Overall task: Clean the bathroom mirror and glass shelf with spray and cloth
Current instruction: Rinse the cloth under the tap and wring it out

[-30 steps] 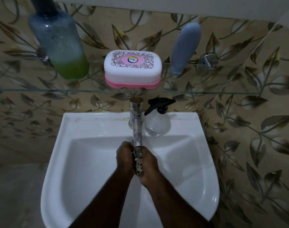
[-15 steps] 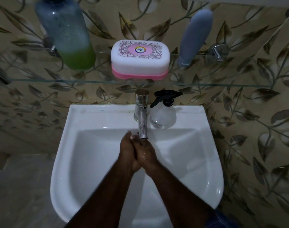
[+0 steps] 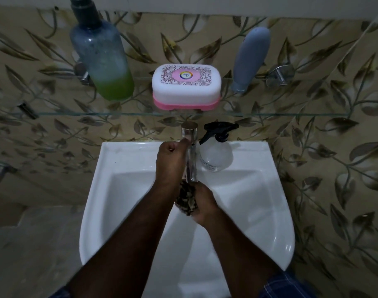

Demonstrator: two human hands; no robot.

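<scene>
Over the white sink (image 3: pixel 119 211), my right hand (image 3: pixel 203 203) grips a wadded, dark patterned cloth (image 3: pixel 186 200) just below the spout of the chrome tap (image 3: pixel 190 155). My left hand (image 3: pixel 170 160) is up beside the tap's body, fingers curled, with the thumb touching the tap near its top. A clear spray bottle (image 3: pixel 216 153) with a black trigger stands on the sink's back ledge, right of the tap. The glass shelf (image 3: pixel 54 114) runs across the wall above the sink. The mirror is out of view.
On the shelf stand a tall bottle (image 3: pixel 104 63) with green liquid at the left, a white and pink soap box (image 3: pixel 186 89) in the middle, and a grey-blue tube (image 3: pixel 251 59) at the right. Leaf-patterned tiles cover the wall.
My left hand has left the cloth and risen to the upper part of the tap. My right hand alone now holds the cloth under the spout.
</scene>
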